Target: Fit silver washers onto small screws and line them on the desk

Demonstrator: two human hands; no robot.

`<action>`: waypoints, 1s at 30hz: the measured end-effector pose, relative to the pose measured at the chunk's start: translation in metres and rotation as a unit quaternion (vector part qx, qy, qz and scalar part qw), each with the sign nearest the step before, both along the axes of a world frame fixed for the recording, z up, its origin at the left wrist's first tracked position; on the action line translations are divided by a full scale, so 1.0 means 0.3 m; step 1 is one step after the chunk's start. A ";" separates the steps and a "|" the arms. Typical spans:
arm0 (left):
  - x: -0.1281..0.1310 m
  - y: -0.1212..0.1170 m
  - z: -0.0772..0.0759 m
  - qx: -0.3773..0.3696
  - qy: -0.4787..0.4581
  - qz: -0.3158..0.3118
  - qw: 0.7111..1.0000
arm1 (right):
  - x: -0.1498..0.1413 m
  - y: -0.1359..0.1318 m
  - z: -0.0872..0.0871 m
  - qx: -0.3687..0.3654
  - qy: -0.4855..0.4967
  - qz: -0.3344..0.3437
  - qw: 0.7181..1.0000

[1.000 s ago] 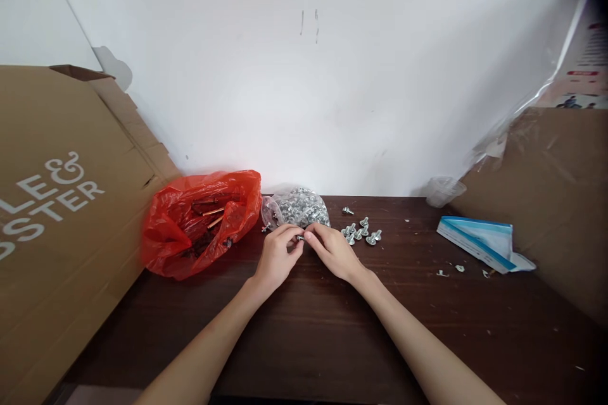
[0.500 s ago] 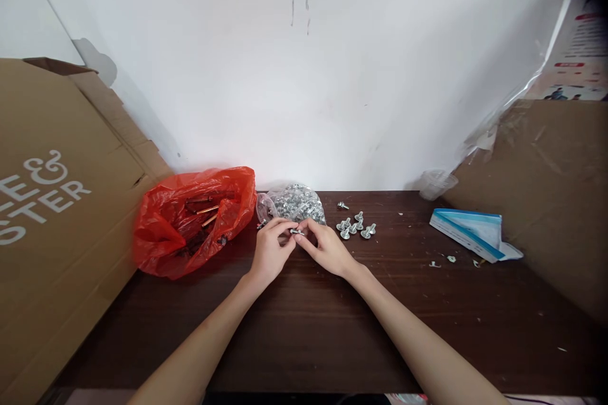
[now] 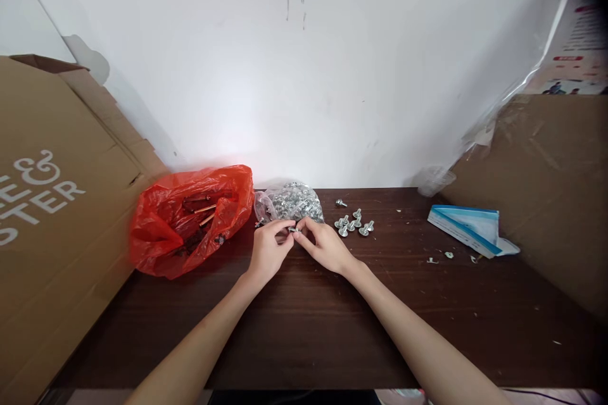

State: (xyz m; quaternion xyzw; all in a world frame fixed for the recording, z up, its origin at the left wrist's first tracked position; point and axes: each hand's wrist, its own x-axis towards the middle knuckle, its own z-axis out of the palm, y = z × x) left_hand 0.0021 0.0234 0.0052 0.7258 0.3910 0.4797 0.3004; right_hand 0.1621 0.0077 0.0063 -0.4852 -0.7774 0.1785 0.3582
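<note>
Between the fingertips of my left hand [image 3: 270, 245] and my right hand [image 3: 327, 245] is a small metal bolt [image 3: 293, 230], pinched from both sides. Fingers cover most of it, so its ends are hard to make out. Just behind my hands lies a clear plastic bag [image 3: 297, 201] full of small shiny metal parts. To the right of my right hand, several silver bolts with wide round heads [image 3: 351, 225] stand or lie in a loose group. One more bolt [image 3: 341, 202] lies a little behind them.
On the left, a red plastic bag [image 3: 156, 228] holds long bolts, beside a cardboard box [image 3: 57, 266]. At the right are a blue and white folded packet [image 3: 463, 228], a clear plastic cup [image 3: 434, 181], scraps and another cardboard panel [image 3: 546, 202]. A white wall [image 3: 237, 76] rises behind the table.
The whole view has shifted slightly. Both hands keep the bolt pinched in nearly the same place, with only small finger movement; the bolts on the table lie as before.
</note>
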 end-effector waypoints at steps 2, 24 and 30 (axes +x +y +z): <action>0.003 0.000 0.001 -0.011 -0.017 -0.009 1.000 | -0.001 0.001 -0.002 0.009 -0.017 -0.007 1.000; 0.007 -0.001 0.058 -0.276 -0.197 -0.063 0.939 | 0.001 0.002 -0.005 0.047 -0.017 -0.045 0.998; 0.010 -0.009 0.068 -0.234 -0.205 -0.088 0.946 | -0.006 0.000 0.002 0.045 -0.025 -0.053 0.997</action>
